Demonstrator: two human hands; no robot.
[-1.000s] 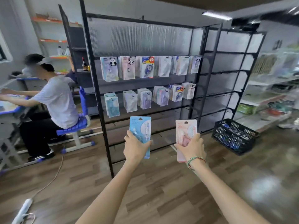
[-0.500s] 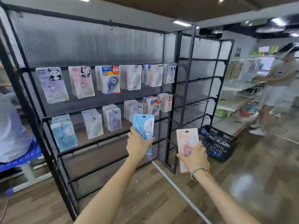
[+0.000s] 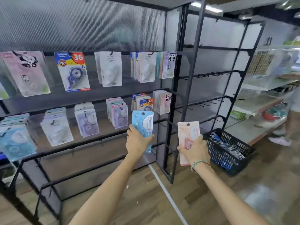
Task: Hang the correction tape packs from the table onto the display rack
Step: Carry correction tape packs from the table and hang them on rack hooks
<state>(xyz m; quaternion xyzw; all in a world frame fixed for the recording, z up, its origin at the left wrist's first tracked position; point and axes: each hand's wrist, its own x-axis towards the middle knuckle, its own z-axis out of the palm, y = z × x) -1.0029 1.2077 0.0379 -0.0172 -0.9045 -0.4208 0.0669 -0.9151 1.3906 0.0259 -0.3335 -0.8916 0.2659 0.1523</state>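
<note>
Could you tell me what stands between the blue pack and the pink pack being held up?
In the head view, a black upright post of the display rack shows between the blue pack and the pink pack, behind them.

A: What does the left hand point(image 3: 138, 142) hold?

B: It grips a light blue carded correction tape pack point(image 3: 142, 125), upright, in front of the tall black metal display rack point(image 3: 172, 101).

A: And the right hand point(image 3: 194, 151)?

B: It grips a pale pink carded correction tape pack point(image 3: 188, 132), also upright, lower and to the right of the blue one, the two apart.

A: What is on the rack?

B: Two rows of hung packs; a blue and yellow pack marked 36 point(image 3: 73, 72) hangs in the upper row.

A: Anything on the floor?

B: A black plastic slotted basket point(image 3: 230, 151) sits on the wood-pattern floor point(image 3: 146, 200), to the right of the pink pack.
</note>
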